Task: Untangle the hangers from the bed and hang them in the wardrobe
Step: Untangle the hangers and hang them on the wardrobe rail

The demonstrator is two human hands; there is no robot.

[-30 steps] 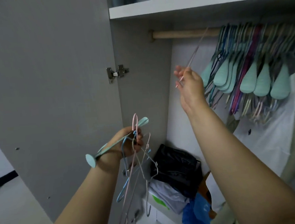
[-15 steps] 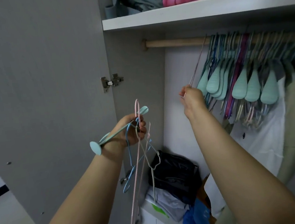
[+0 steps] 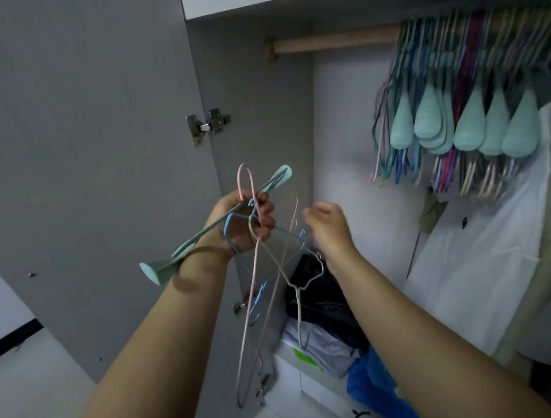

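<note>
The left hand point(image 3: 242, 221) has its fingers curled tight round a bundle of tangled hangers point(image 3: 265, 259), pink, blue and grey wire ones plus a mint plastic hanger point(image 3: 216, 223) lying across the wrist, all hanging in front of the open wardrobe door point(image 3: 82, 158). The right hand point(image 3: 326, 228), which half a second ago was raised beside the hung hangers point(image 3: 458, 118) on the wooden rail point(image 3: 333, 42) pinching a thin pink one, has dropped to just beside the bundle, blurred, fingers loosely bent and holding nothing. No writing or label can be read anywhere, and a black bag point(image 3: 320, 297) sits below among folded clothes
</note>
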